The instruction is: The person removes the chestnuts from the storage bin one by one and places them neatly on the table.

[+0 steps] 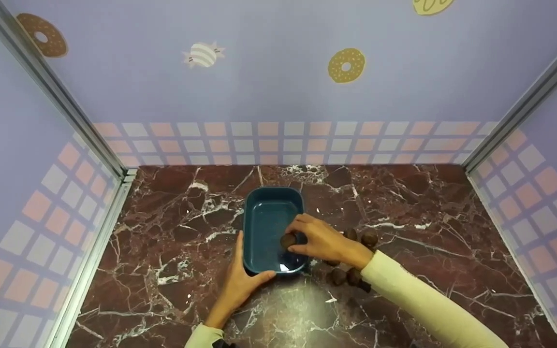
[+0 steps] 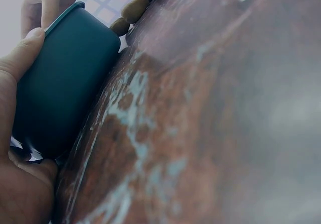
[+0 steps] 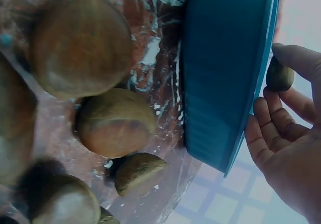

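Observation:
A deep teal rectangular dish stands on the marble-patterned tabletop. My left hand holds its near left corner, fingers along the left wall and thumb at the near rim. In the left wrist view the thumb reaches up to the rim of the dish. My right hand is over the dish's right side, pinching a brown chestnut between thumb and fingers. The right wrist view shows this chestnut at the fingertips, just beyond the rim of the dish.
Several more chestnuts lie on the table right of the dish, partly hidden under the right forearm. They appear large and close in the right wrist view, one chestnut at upper left. Patterned panels enclose the back and both sides.

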